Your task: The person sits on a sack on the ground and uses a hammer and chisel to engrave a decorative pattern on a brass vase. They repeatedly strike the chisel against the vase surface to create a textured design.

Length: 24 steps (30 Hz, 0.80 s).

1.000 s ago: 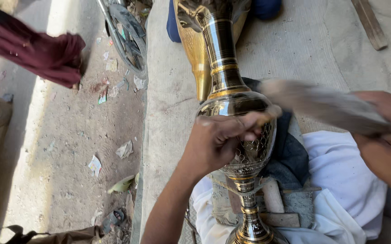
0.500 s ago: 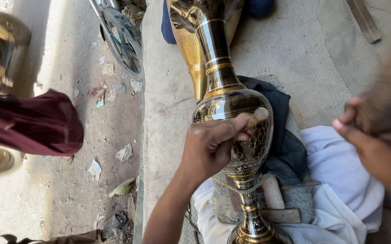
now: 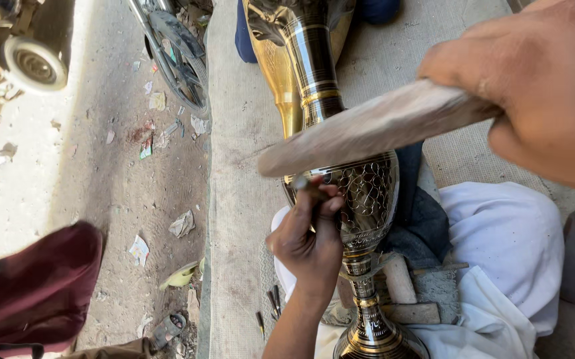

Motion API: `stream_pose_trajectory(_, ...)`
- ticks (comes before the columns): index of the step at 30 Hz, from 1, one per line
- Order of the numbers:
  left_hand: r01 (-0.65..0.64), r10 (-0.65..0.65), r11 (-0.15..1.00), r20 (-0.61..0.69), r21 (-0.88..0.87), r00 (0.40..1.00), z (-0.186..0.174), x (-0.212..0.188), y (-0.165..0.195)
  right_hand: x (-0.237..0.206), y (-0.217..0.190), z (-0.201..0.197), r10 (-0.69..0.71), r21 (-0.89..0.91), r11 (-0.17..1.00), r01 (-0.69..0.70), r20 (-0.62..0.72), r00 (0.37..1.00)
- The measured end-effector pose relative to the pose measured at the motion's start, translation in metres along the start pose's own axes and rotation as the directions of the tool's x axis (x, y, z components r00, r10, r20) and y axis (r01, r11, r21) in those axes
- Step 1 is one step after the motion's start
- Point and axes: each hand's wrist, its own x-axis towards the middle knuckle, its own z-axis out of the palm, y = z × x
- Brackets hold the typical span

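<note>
So, tall engraved brass vase with black bands (image 3: 360, 193) lies tilted across person's lap, foot near bottom edge, neck pointing away, resting on dark blue cloth (image 3: 427, 219) over white trousers (image 3: 513, 266). Left hand (image 3: 311, 236) closed around small metal punch (image 3: 306, 188), tip pressed against vase belly. Right hand (image 3: 533, 86) clenched on flat worn wooden mallet (image 3: 374, 129), raised just above punch. Few spare thin chisels (image 3: 271, 309) on grey mat (image 3: 241, 199) beside knee. Dirt ground with litter (image 3: 141, 199) left of mat.

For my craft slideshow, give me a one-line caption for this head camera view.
Left hand presses a small chisel to an engraved brass vase while the right hand holds a wooden mallet above it.
</note>
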Motion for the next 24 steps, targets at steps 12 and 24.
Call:
stream_pose_trajectory(12,-0.019,0.043,0.995,0.260,-0.095,0.965,-0.006,0.023,-0.004,-0.028,0.033,0.042,0.021,-0.241,0.970,-0.038,-0.074,0.997)
stream_pose_trajectory(24,-0.001,0.079,0.990,0.566,-0.138,0.821,-0.011,0.046,0.000,-0.116,0.065,0.153,0.503,0.637,0.706,-0.310,-0.142,0.852)
